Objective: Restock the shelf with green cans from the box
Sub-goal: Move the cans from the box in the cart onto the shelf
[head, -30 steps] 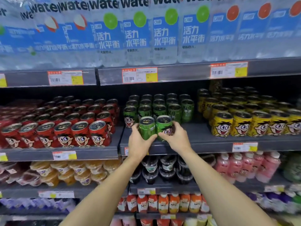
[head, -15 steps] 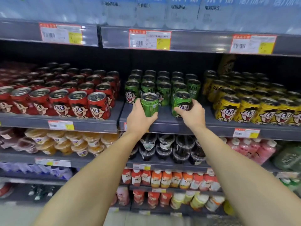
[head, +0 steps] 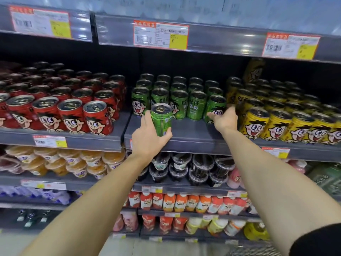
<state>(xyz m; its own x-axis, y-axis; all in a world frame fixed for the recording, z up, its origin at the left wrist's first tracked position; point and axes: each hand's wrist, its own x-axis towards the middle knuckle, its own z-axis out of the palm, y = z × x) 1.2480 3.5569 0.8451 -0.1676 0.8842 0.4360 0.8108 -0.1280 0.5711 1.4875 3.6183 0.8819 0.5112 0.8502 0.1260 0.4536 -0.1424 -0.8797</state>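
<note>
Green cans (head: 196,105) with a cartoon face stand in rows in the middle bay of the grey shelf (head: 193,139). My left hand (head: 148,139) grips one green can (head: 161,117) upright at the shelf's front, ahead of the front row's left part. My right hand (head: 224,120) curls round the base of another green can (head: 216,108), which stands at the right end of the front row, close to the yellow cans. The box is out of view.
Red cans (head: 72,115) fill the bay to the left and yellow cans (head: 276,124) the bay to the right. An upper shelf edge with price tags (head: 160,35) hangs overhead. Lower shelves hold jelly cups (head: 77,163), dark cups (head: 193,170) and small bottles (head: 175,202).
My right hand carried its green can rightward and back to the right end of the front row. My left hand kept its can near the shelf's front. The view tilted lower.
</note>
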